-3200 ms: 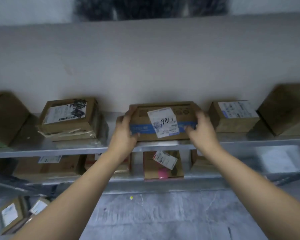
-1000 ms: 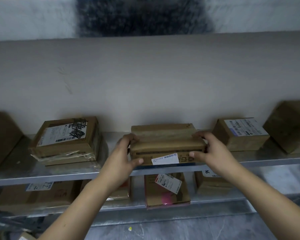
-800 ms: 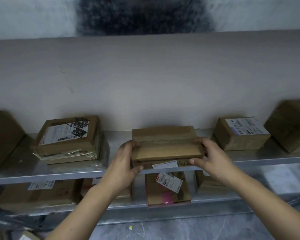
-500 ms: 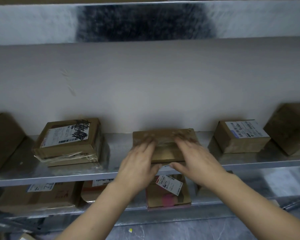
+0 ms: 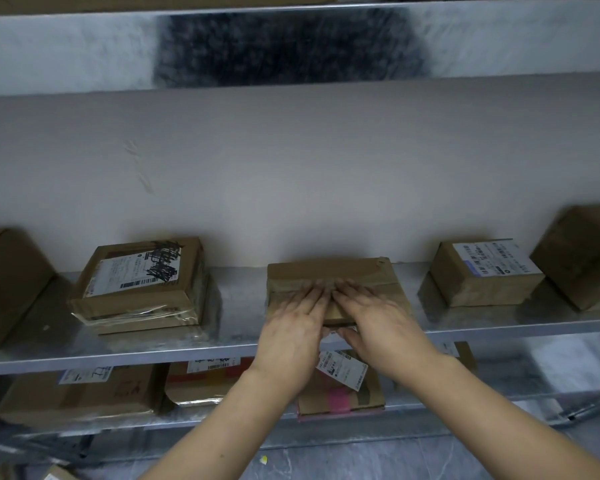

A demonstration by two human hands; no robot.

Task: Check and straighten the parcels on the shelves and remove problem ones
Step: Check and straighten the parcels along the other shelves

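In the middle of the frame a plain brown parcel (image 5: 329, 271) lies flat on the metal shelf (image 5: 118, 355), its long side parallel to the front rim and its back edge near the pale wall (image 5: 291, 168). Both hands rest on its top, side by side and nearly touching. The left hand (image 5: 291, 327) and the right hand (image 5: 378, 323) are spread flat, fingers straight and pointing toward the wall, gripping nothing; the thumbs sit at the parcel's front edge.

At the left of the same shelf sits a labelled parcel with black scribble (image 5: 139, 282), turned slightly askew. At the right stands a smaller box with a white label (image 5: 478, 275), well apart from the middle one. On the lower shelf (image 5: 499, 379), below the wrists, lies a parcel with a pink patch (image 5: 340, 400).
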